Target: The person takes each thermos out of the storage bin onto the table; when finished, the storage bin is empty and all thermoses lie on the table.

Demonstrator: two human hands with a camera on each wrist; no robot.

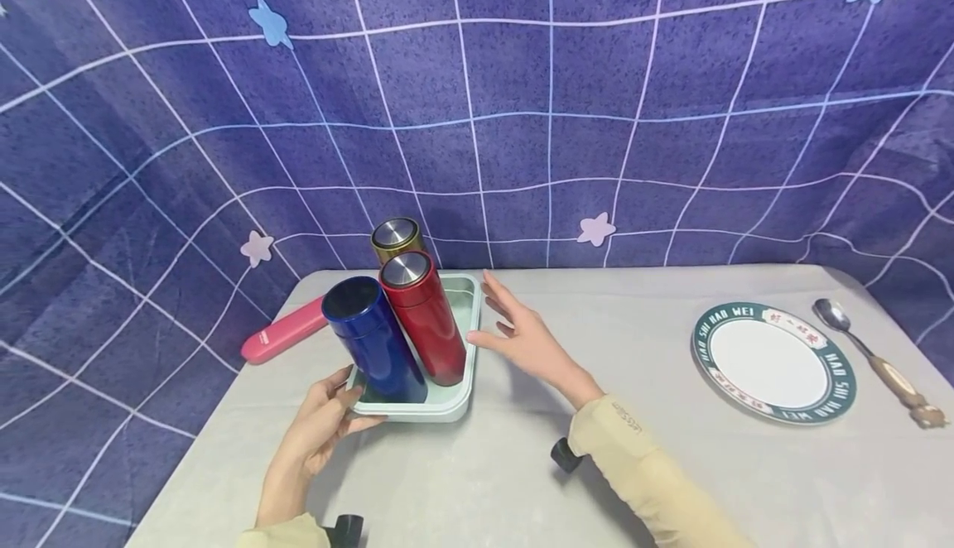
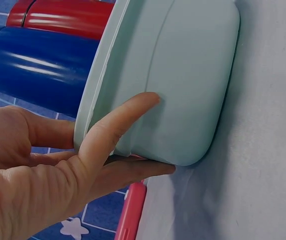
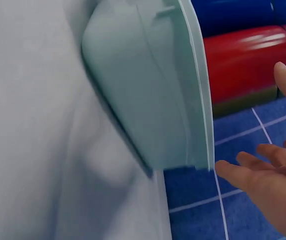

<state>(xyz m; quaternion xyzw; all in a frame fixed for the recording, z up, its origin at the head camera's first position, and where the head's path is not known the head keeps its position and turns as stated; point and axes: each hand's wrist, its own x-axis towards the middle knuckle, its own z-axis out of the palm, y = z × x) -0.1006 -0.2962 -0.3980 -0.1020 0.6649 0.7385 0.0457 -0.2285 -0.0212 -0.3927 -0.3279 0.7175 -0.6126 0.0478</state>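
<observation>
Left hand [image 1: 320,424] pinches the tray [image 1: 440,410] corner, right hand [image 1: 525,337] spread clear, so the blue flask [image 1: 373,338] could topple on a tilt.

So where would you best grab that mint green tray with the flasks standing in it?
Probably by the rims of the tray at opposite sides, kept level: the blue flask, red flask and gold flask stand tall and could tip. The left hand already grips the near corner; the right hand hovers open.

3 flasks [image 1: 406,316] in tray [image 1: 447,410], case [image 1: 285,334] left; plate [image 1: 773,362] & spoon [image 1: 872,358] far right
</observation>
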